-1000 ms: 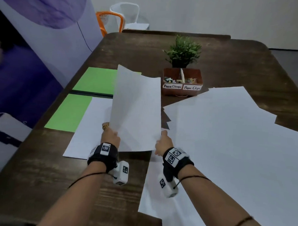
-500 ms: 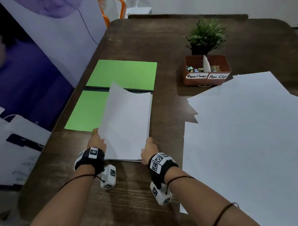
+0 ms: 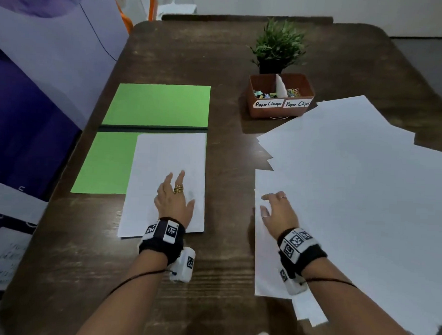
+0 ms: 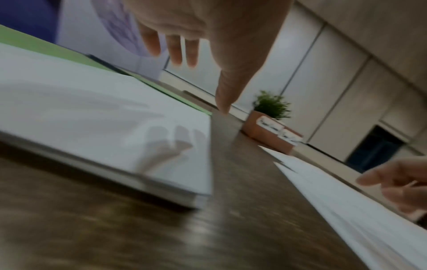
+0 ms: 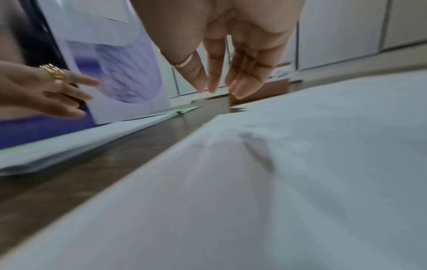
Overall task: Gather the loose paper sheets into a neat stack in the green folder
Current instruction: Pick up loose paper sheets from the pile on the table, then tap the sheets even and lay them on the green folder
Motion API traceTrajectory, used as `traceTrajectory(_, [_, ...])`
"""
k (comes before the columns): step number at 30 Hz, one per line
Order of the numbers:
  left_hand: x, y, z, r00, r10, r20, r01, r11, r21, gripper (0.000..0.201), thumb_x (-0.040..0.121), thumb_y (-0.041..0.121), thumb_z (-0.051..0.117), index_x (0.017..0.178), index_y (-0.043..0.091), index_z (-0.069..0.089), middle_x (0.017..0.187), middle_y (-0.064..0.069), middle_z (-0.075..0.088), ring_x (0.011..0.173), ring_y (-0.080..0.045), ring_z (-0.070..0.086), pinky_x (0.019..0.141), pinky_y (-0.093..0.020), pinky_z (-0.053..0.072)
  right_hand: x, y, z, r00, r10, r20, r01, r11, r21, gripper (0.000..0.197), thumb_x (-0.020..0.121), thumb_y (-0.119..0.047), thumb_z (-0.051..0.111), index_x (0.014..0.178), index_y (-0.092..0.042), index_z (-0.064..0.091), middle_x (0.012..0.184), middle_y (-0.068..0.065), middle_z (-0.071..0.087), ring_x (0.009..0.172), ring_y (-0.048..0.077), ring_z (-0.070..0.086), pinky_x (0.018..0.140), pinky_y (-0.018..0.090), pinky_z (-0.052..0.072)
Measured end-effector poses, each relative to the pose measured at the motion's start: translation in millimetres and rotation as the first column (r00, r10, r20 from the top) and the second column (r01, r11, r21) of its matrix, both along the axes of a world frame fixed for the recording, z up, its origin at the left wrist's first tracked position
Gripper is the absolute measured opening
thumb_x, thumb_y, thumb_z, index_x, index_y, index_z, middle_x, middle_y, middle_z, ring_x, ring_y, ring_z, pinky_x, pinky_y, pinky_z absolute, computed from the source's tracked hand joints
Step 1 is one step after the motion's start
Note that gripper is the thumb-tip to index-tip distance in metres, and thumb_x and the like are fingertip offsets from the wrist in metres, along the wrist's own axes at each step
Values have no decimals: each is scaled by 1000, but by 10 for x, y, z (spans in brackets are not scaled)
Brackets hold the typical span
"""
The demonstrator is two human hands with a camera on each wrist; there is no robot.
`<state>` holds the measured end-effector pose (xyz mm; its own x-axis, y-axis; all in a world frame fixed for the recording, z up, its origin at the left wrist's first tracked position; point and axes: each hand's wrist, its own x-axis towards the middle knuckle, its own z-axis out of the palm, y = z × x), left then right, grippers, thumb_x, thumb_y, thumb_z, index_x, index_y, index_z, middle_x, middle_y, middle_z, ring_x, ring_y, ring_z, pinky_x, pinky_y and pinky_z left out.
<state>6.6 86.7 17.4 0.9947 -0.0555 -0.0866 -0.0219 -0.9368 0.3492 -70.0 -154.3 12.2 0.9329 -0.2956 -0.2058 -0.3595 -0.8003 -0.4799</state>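
Note:
The open green folder (image 3: 157,105) lies flat at the table's left. A small stack of white sheets (image 3: 165,165) rests on its near half and overhangs the near edge. My left hand (image 3: 175,198) hovers just above this stack with fingers spread straight, holding nothing; in the left wrist view the left hand (image 4: 208,45) casts a shadow on the stack (image 4: 92,118). My right hand (image 3: 276,209) is over the left edge of the loose paper sheets (image 3: 351,197) at the right, fingers relaxed and empty. In the right wrist view the right hand (image 5: 231,73) hangs above the loose sheets (image 5: 277,182).
A brown box (image 3: 281,96) labelled Paper Clamps and Paper Clips stands at the back with a small potted plant (image 3: 278,47) behind it. A purple and white banner (image 3: 43,73) runs along the table's left side. Bare wood (image 3: 226,192) separates the two paper piles.
Both hands held a sheet upright, lowered it onto the stack in the folder, then let go. The right hand has moved right to the loose sheets; the left now hovers over the stack.

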Motion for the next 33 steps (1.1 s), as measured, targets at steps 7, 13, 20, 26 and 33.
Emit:
traceTrajectory(7, [-443,-1168,-147,870,-356,-340,337,935,-115,62,92,34,51,146,14,26,148,-9,32,135,-26,31,110,-37,31,-786,-1546,-108,902,-403,-158,368,905,-212,58,91,-33,55,142,-14,36,154,13,12,140,30,15,108,41,32])
traceTrajectory(13, [-739,-1765,-221,930,-194,-312,169,980,-104,64,91,35,52,145,14,26,147,-6,26,130,-30,28,105,-36,30,-1030,-2075,-137,813,-370,-450,284,926,-248,119,63,-86,45,148,-27,-13,154,10,-24,142,35,-18,114,52,1])
traceTrajectory(20, [-808,-2131,-225,915,113,-386,-226,939,-260,73,80,34,67,141,9,35,140,-12,34,124,-34,44,102,-40,39,-1085,-2157,-179,799,-305,-518,282,951,-125,123,53,-95,33,142,-36,-26,148,6,-38,139,36,-27,111,61,-6])
traceTrajectory(26, [-763,-2214,-280,891,207,-404,-363,859,-361,61,75,30,73,125,5,49,125,-11,57,114,-28,56,96,-33,45,-1114,-2224,-164,809,-208,-550,223,974,-40,132,50,-94,43,139,-32,-33,142,10,-46,133,40,-35,105,67,-8])
traceTrajectory(33, [-876,-2290,-409,869,224,-441,-457,703,-545,24,77,16,74,95,6,63,82,-6,66,84,-27,65,76,-33,53,-1170,-2287,-178,836,-135,-532,172,985,20,139,47,-90,53,138,-32,-35,140,10,-49,131,41,-38,103,68,-9])
